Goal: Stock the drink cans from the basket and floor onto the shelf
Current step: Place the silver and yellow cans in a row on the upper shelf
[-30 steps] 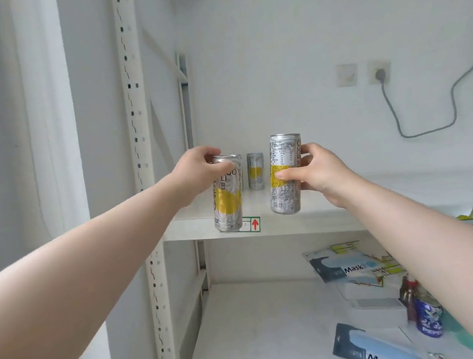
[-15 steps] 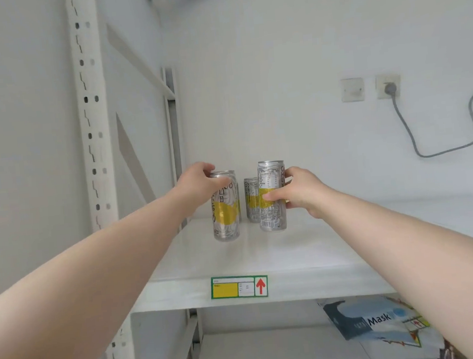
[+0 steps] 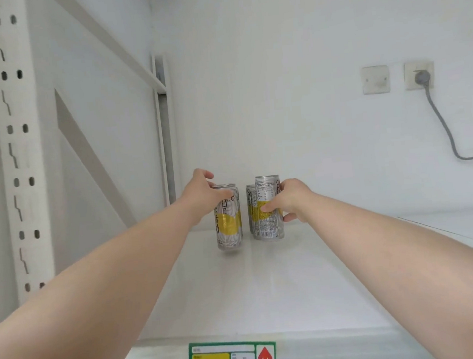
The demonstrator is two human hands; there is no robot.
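Note:
Two silver-and-yellow drink cans stand upright deep on the white shelf (image 3: 267, 285). My left hand (image 3: 202, 191) grips the left can (image 3: 229, 223) by its top rim. My right hand (image 3: 290, 200) is wrapped round the middle of the right can (image 3: 270, 222). A third can (image 3: 251, 206) of the same kind stands just behind the right can, mostly hidden by it. Both held cans appear to rest on the shelf surface, a hand's width apart.
A perforated white upright (image 3: 17, 141) and a diagonal brace (image 3: 93, 163) bound the shelf on the left. A green-edged price label (image 3: 232, 357) with a red arrow is on the front lip. A wall socket (image 3: 419, 76) with a grey cable sits at the back right.
Both hands have carried their cans from the shelf's front edge deeper toward the back, next to the third can. The camera has moved closer and higher.

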